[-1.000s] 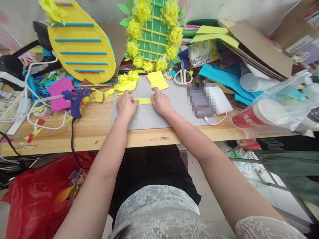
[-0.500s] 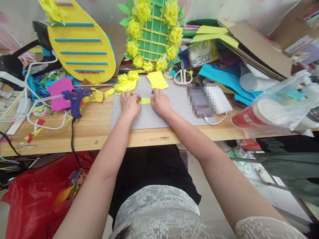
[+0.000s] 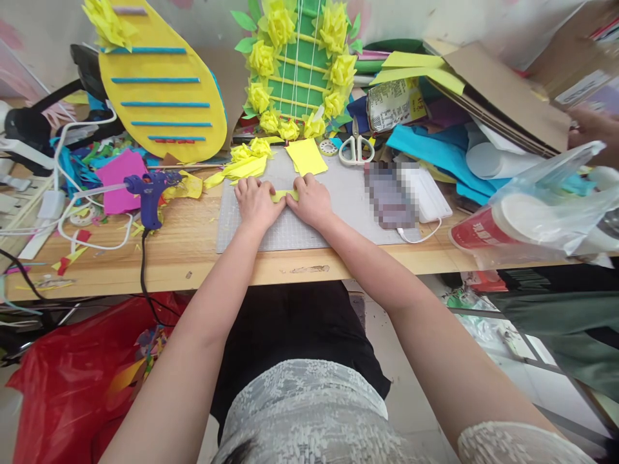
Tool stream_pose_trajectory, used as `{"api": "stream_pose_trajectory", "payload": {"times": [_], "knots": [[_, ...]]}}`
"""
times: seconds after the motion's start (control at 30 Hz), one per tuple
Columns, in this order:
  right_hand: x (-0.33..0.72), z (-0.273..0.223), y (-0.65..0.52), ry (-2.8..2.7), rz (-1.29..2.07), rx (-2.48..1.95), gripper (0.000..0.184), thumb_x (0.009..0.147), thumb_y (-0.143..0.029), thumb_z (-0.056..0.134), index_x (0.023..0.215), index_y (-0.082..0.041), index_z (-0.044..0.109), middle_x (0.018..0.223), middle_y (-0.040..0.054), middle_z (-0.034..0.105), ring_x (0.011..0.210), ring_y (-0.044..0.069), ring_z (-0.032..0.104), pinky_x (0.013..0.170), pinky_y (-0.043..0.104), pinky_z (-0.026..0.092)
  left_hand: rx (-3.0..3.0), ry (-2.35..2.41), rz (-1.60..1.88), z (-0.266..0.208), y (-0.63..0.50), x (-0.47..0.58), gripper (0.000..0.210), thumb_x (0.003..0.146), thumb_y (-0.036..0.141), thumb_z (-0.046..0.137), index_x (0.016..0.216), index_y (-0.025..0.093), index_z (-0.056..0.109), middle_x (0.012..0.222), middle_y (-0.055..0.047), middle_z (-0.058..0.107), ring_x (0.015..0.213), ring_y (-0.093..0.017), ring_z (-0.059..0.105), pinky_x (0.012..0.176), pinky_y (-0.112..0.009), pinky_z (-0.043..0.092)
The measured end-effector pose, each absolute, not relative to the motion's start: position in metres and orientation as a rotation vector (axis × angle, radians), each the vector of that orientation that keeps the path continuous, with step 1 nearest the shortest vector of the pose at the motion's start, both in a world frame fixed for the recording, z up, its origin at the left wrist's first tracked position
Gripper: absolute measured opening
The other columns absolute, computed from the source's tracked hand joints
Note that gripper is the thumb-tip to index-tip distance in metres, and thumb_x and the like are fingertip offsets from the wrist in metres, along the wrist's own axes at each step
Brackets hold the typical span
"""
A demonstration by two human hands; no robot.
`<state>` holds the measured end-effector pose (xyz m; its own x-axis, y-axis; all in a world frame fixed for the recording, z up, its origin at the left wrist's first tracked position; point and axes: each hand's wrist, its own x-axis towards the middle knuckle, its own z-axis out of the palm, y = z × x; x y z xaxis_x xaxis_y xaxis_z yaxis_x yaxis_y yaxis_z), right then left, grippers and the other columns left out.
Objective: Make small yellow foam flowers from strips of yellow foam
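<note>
A narrow strip of yellow paper, seemingly folded, lies on the grey cutting mat between my hands. My left hand has its fingers closed on the strip's left end. On the right end, the fingers of my right hand press down in the same way. The two thumbs almost meet in front of the strip, so much of it is hidden. Just behind my right hand lies a stack of yellow paper squares. Yellow paper flowers lie behind my left hand.
A purple glue gun stands at left before a yellow striped board. Behind the mat rises a green flower-trimmed panel. Scissors, a phone, a white power bank and a bagged cup are rightward. Another person's hand reaches in.
My thumbs have come closer together and cover more of the yellow strip. At the far right, another person's hand has appeared by the cardboard.
</note>
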<state>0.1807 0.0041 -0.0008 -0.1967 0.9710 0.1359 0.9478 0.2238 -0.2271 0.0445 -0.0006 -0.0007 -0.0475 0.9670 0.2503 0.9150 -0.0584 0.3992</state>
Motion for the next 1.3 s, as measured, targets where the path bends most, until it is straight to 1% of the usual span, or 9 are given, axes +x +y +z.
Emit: {"api": "stream_pose_trajectory", "payload": {"times": [0.17,0.37,0.5,0.63,0.73,0.9,1.03,1.17,1.3], "knots": [[0.181,0.002,0.002,-2.266,0.127,-1.815,0.034,0.089,-0.035,0.047,0.114,-0.012,0.054,0.117,0.017,0.055,0.102,0.029,0.056,0.086,0.041,0.045,2.08,2.09,0.643,0.002,-0.002,0.044,0.027,0.073,0.045,0.068,0.088,0.021,0.067,0.11,-0.012,0.054,0.12,-0.036,0.041,0.109,-0.051,0.025],[0.195,0.01,0.0,-2.201,0.176,-1.864,0.033,0.083,-0.016,0.048,0.115,-0.013,0.053,0.121,0.019,0.052,0.107,0.031,0.051,0.08,0.04,0.046,2.05,2.064,0.654,0.003,-0.002,0.043,0.025,0.071,0.041,0.07,0.085,0.022,0.064,0.11,-0.011,0.053,0.12,-0.036,0.039,0.108,-0.052,0.024],[0.199,0.006,0.003,-2.158,0.133,-1.764,0.031,0.079,-0.007,0.041,0.107,-0.013,0.056,0.114,0.0169,0.056,0.105,0.029,0.051,0.086,0.041,0.043,2.028,2.043,0.675,0.002,-0.001,0.043,0.026,0.069,0.04,0.071,0.084,0.021,0.062,0.109,-0.011,0.053,0.12,-0.037,0.039,0.107,-0.053,0.024],[0.192,-0.005,0.009,-2.275,0.252,-1.455,0.031,0.081,-0.007,0.037,0.103,-0.016,0.056,0.105,0.0127,0.06,0.099,0.025,0.053,0.085,0.037,0.043,2.03,2.046,0.683,-0.002,0.0,0.044,0.027,0.07,0.041,0.071,0.084,0.021,0.061,0.108,-0.012,0.054,0.119,-0.037,0.041,0.107,-0.053,0.026],[0.187,-0.01,0.011,-2.322,0.326,-1.427,0.031,0.083,-0.01,0.036,0.105,-0.015,0.057,0.105,0.0133,0.061,0.096,0.024,0.054,0.083,0.036,0.043,2.016,2.034,0.671,-0.003,0.0,0.041,0.028,0.073,0.041,0.069,0.089,0.02,0.059,0.11,-0.014,0.055,0.119,-0.038,0.042,0.105,-0.053,0.028],[0.189,-0.011,0.011,-2.321,0.345,-1.45,0.034,0.083,-0.009,0.035,0.107,-0.014,0.058,0.108,0.0145,0.06,0.1,0.024,0.055,0.086,0.037,0.044,2.042,1.998,0.652,-0.001,0.002,0.024,0.034,0.074,0.021,0.063,0.107,0.019,0.054,0.119,-0.015,0.054,0.121,-0.037,0.043,0.106,-0.053,0.028],[0.191,-0.012,0.011,-2.287,0.388,-1.447,0.037,0.083,-0.01,0.036,0.114,-0.013,0.057,0.114,0.0157,0.059,0.105,0.025,0.056,0.089,0.038,0.046,2.024,1.979,0.647,0.002,0.006,0.012,0.036,0.074,0.006,0.049,0.105,0.022,0.055,0.113,-0.011,0.061,0.118,-0.032,0.049,0.105,-0.05,0.031],[0.193,-0.014,0.012,-2.245,0.429,-1.404,0.044,0.081,-0.01,0.038,0.122,-0.013,0.053,0.119,0.0151,0.06,0.109,0.025,0.056,0.094,0.04,0.046,1.989,1.917,0.718,0.003,0.009,0.012,0.023,0.08,0.016,0.053,0.102,0.023,0.056,0.099,-0.006,0.067,0.107,-0.027,0.056,0.101,-0.046,0.034],[0.194,-0.014,0.011,-2.245,0.437,-1.356,0.045,0.08,-0.013,0.043,0.125,-0.014,0.052,0.12,0.0138,0.061,0.11,0.025,0.056,0.095,0.04,0.046,2.006,1.833,0.685,0.002,0.008,0.014,0.031,0.072,0.026,0.068,0.101,0.023,0.057,0.097,-0.004,0.067,0.102,-0.025,0.058,0.101,-0.045,0.035]]}}
